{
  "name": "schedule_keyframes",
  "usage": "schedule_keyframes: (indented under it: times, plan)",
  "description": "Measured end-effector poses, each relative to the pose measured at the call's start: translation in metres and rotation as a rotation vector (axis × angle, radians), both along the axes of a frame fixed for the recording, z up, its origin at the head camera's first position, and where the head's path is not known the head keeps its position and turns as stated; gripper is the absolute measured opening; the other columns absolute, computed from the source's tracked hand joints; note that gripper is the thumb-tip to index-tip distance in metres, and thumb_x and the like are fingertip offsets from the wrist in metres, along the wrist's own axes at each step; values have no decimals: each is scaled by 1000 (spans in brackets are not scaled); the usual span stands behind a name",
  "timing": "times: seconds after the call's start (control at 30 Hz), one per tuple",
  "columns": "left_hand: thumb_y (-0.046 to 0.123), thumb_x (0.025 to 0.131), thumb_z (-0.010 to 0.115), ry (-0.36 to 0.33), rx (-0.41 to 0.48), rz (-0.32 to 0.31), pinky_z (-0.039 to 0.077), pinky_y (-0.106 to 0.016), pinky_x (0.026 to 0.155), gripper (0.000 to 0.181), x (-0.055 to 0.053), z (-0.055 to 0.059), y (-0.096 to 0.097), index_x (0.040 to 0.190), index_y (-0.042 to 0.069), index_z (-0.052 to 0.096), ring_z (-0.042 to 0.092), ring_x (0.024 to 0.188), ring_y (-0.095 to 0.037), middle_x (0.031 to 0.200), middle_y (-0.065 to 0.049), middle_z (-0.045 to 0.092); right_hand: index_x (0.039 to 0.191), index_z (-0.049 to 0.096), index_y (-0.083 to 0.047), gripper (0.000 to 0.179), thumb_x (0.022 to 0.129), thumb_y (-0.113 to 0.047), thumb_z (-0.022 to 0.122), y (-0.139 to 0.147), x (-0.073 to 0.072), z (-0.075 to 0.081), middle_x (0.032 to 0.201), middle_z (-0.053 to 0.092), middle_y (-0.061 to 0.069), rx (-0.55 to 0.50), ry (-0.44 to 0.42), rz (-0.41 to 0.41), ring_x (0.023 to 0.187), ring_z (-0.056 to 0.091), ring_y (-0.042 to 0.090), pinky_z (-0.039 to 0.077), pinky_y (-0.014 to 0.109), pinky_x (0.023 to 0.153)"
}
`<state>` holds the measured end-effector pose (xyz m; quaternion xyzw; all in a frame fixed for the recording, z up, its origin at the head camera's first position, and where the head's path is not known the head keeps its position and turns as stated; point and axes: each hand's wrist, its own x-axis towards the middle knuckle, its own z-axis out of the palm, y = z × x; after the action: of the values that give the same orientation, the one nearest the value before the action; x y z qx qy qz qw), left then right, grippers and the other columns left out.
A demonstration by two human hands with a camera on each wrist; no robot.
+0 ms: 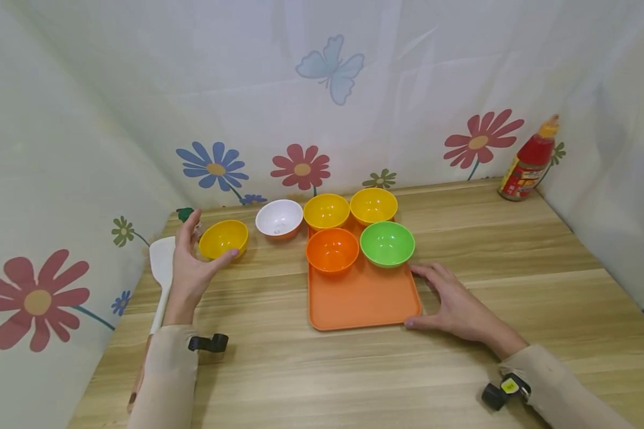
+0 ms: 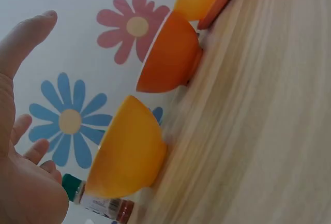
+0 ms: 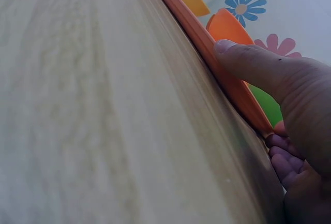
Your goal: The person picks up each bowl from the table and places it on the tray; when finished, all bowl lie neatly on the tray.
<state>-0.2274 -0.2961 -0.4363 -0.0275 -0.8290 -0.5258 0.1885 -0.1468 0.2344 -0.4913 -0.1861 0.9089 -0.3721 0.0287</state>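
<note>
My left hand [image 1: 189,268] is spread around a small yellow bowl [image 1: 224,239], thumb on its near right side and fingers on its left. In the left wrist view the thumb stands apart from this yellow bowl [image 2: 129,151]. At the right edge of an orange tray [image 1: 365,301], my right hand [image 1: 453,304] touches the rim with thumb and fingertips spread along it. On the tray's back part sit an orange bowl [image 1: 332,251], a green bowl [image 1: 387,244] and two yellow bowls, one left [image 1: 326,211] and one right [image 1: 374,205].
A bowl white inside and orange outside [image 1: 279,219] stands between the left yellow bowl and the tray. A white spatula [image 1: 162,262] lies beneath the left forearm's side. Behind the left hand is a green-capped jar [image 2: 103,204]. A red sauce bottle [image 1: 528,161] stands at the back right.
</note>
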Motion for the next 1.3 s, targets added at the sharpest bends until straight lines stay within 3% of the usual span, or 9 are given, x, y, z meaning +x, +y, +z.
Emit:
schedule_keyframes:
  times: [0.13, 0.27, 0.4, 0.5, 0.7, 0.8, 0.9, 1.1, 1.3]
  plan:
    - [17, 87, 97, -62, -1, 17, 7, -63, 139, 114, -4, -14, -9, 177, 33, 29, 14, 172, -27, 183, -1, 23, 166, 48, -17, 113, 77, -66, 97, 0, 0, -1, 153, 53, 11, -4, 0, 0, 144, 52, 39, 44, 74, 120]
    - [23, 88, 97, -114, -12, 31, 5, -68, 137, 115, -7, -23, -14, 177, 35, 26, 11, 173, -31, 184, -2, 20, 166, 48, -16, 113, 77, -66, 97, 0, 0, -1, 154, 53, 11, -7, 6, 1, 144, 52, 40, 44, 74, 120]
    - [28, 88, 97, -131, -36, 27, 8, -69, 137, 117, -10, -30, -18, 178, 33, 23, 16, 171, -35, 184, -6, 21, 166, 47, -16, 113, 78, -66, 97, 0, -1, -1, 156, 51, 12, -6, 10, 6, 146, 50, 40, 42, 75, 121]
    - [27, 89, 97, -126, -19, 11, 12, -62, 139, 117, -13, -35, -21, 179, 29, 22, 22, 170, -35, 183, -10, 22, 167, 47, -16, 113, 78, -66, 97, 1, -1, -1, 158, 51, 12, -4, 10, 7, 147, 49, 40, 41, 75, 121]
    - [19, 91, 95, -112, 61, -22, 19, -52, 140, 118, -19, -43, -23, 180, 23, 17, 25, 169, -32, 186, -10, 19, 167, 47, -16, 113, 78, -66, 97, 1, -2, -1, 158, 50, 12, -4, 1, 2, 147, 49, 41, 41, 75, 121]
    - [10, 90, 95, -104, 152, -70, 25, -51, 138, 119, -21, -47, -24, 179, 23, 17, 32, 166, -34, 182, -12, 28, 167, 47, -16, 114, 78, -67, 97, 2, -2, -2, 158, 50, 12, -1, 1, 1, 147, 50, 41, 41, 75, 121]
    - [8, 91, 94, -113, 190, -85, 32, -49, 136, 117, -23, -50, -25, 179, 22, 19, 40, 162, -36, 177, -13, 37, 167, 47, -16, 114, 77, -68, 96, 2, -2, -2, 157, 51, 12, 3, 9, 0, 146, 50, 41, 42, 75, 121]
    - [29, 94, 93, -215, 106, 31, 35, -47, 134, 109, -23, -50, -26, 178, 18, 24, 43, 160, -34, 176, -12, 40, 167, 47, -16, 114, 78, -67, 97, 1, -3, 1, 157, 50, 12, 3, 6, 1, 147, 50, 40, 42, 75, 121]
    - [28, 94, 94, -240, 135, 59, 37, -46, 133, 103, -23, -50, -23, 175, 16, 32, 47, 157, -32, 174, -10, 44, 167, 47, -15, 113, 78, -65, 97, 2, -2, 1, 158, 50, 12, -11, -8, 2, 148, 49, 40, 41, 74, 122]
